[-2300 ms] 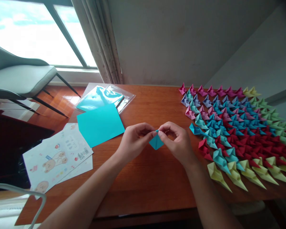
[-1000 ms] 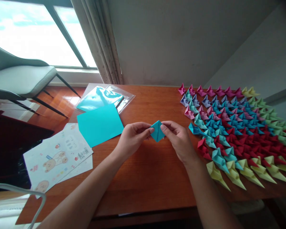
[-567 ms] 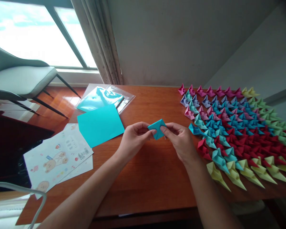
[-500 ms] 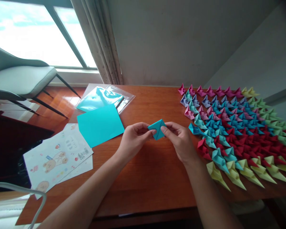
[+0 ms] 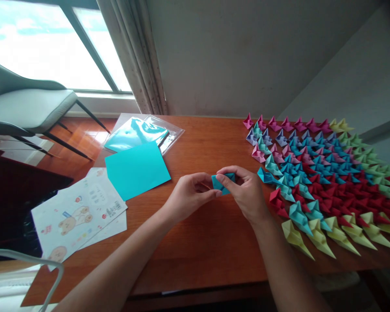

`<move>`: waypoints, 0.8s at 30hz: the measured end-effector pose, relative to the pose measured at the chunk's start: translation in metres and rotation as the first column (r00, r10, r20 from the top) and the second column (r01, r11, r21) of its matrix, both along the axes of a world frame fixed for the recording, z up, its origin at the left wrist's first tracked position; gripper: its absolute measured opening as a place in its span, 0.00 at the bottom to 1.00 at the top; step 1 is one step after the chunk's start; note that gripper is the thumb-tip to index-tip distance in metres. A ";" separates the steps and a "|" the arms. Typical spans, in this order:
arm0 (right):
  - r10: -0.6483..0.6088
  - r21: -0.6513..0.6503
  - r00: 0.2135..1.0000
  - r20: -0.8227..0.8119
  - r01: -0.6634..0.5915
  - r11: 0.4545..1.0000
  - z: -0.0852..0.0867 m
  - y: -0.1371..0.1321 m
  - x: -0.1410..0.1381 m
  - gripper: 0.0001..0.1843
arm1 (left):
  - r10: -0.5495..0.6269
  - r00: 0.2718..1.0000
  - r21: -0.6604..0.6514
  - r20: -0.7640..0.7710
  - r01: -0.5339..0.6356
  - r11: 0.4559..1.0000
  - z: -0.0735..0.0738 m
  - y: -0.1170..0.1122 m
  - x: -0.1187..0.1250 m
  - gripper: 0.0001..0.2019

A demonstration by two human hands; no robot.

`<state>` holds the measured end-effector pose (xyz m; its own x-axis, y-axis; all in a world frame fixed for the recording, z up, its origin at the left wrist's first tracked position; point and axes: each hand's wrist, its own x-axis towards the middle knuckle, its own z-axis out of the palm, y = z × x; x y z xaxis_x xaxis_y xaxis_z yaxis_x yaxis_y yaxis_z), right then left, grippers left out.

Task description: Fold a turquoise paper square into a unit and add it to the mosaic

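Note:
A small folded teal paper piece (image 5: 221, 182) is pinched between both hands above the wooden table (image 5: 195, 242). My left hand (image 5: 189, 197) grips its left side with thumb and fingers closed. My right hand (image 5: 245, 190) curls over its top and right side, fingers closed on it. Most of the piece is hidden by my fingers.
A flat teal sheet (image 5: 137, 169) lies left of my hands, with a clear plastic bag of teal paper (image 5: 143, 132) behind it. Printed bear sheets (image 5: 78, 212) lie at the front left. Several folded paper shapes in many colours (image 5: 325, 177) cover the table's right side. A grey chair (image 5: 29, 108) stands by the window.
The teal piece went from an upright diamond to a flatter, partly collapsed shape. Both hands shifted slightly right and down, with my right fingers now folded over it.

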<state>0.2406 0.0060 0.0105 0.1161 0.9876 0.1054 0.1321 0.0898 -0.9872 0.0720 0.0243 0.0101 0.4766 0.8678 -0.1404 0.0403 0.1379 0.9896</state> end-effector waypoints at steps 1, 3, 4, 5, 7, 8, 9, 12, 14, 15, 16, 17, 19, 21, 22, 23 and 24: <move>0.003 -0.001 1.000 0.002 -0.003 1.000 0.000 0.000 0.000 0.08 | 0.004 1.000 0.007 -0.010 -0.004 1.000 0.000 0.000 0.000 0.12; 0.012 0.003 1.000 0.014 -0.012 1.000 0.000 0.000 -0.001 0.08 | -0.005 1.000 0.008 -0.017 0.006 1.000 0.000 0.000 0.000 0.12; 0.016 0.007 1.000 0.025 -0.017 1.000 0.001 0.000 -0.002 0.08 | -0.016 1.000 0.006 -0.017 0.017 1.000 0.000 0.000 0.000 0.12; 0.019 0.011 0.999 0.040 -0.019 1.000 0.001 0.000 -0.002 0.08 | -0.026 1.000 0.005 -0.017 0.027 1.000 0.000 0.000 0.000 0.11; 0.021 0.020 0.998 0.067 -0.022 1.000 0.002 -0.001 -0.002 0.08 | -0.031 0.999 0.022 -0.029 0.031 0.999 0.000 -0.001 0.000 0.10; 0.020 0.025 0.997 0.078 -0.022 0.999 0.003 -0.001 -0.002 0.08 | -0.027 0.999 0.038 -0.041 0.028 0.999 -0.001 -0.001 0.000 0.10; 0.020 0.034 0.996 0.089 -0.023 0.999 0.003 -0.001 -0.002 0.08 | -0.024 0.998 0.056 -0.055 0.027 0.998 -0.001 -0.001 0.000 0.10; 0.032 0.087 0.990 0.135 -0.044 0.995 0.005 -0.001 -0.001 0.05 | -0.028 0.993 0.117 -0.115 0.042 0.992 -0.001 0.000 -0.001 0.10; 0.050 0.132 0.981 0.185 -0.075 0.988 0.006 -0.001 0.000 0.03 | -0.034 0.986 0.152 -0.163 0.059 0.987 -0.001 0.000 -0.002 0.10; 0.059 0.149 0.975 0.213 -0.092 0.985 0.007 -0.001 0.001 0.03 | -0.033 0.983 0.166 -0.182 0.064 0.984 -0.001 0.000 -0.002 0.09; 0.064 0.158 0.969 0.238 -0.104 0.982 0.007 0.000 0.001 0.03 | -0.034 0.980 0.177 -0.197 0.069 0.982 -0.001 0.000 -0.002 0.09; 0.067 0.161 0.963 0.261 -0.112 0.981 0.008 0.000 0.001 0.04 | -0.034 0.977 0.184 -0.210 0.074 0.980 0.000 0.000 -0.002 0.08; 0.069 0.151 0.953 0.295 -0.118 0.981 0.008 0.000 0.001 0.06 | -0.041 0.973 0.187 -0.227 0.085 0.979 0.000 0.000 -0.002 0.07; 0.073 0.135 0.946 0.316 -0.122 0.983 0.007 0.001 0.001 0.07 | -0.055 0.971 0.179 -0.231 0.098 0.979 -0.001 0.000 -0.001 0.06; 0.078 0.130 0.942 0.326 -0.126 0.983 0.006 0.001 0.000 0.08 | -0.061 0.971 0.175 -0.232 0.104 0.979 -0.001 0.000 -0.001 0.06; 0.086 0.127 0.938 0.336 -0.135 0.983 0.006 0.001 0.000 0.08 | -0.065 0.970 0.172 -0.233 0.107 0.979 -0.001 0.000 -0.001 0.06; 0.096 0.124 0.933 0.346 -0.146 0.981 0.005 0.001 -0.001 0.09 | -0.067 0.969 0.173 -0.239 0.110 0.979 -0.001 0.000 -0.001 0.05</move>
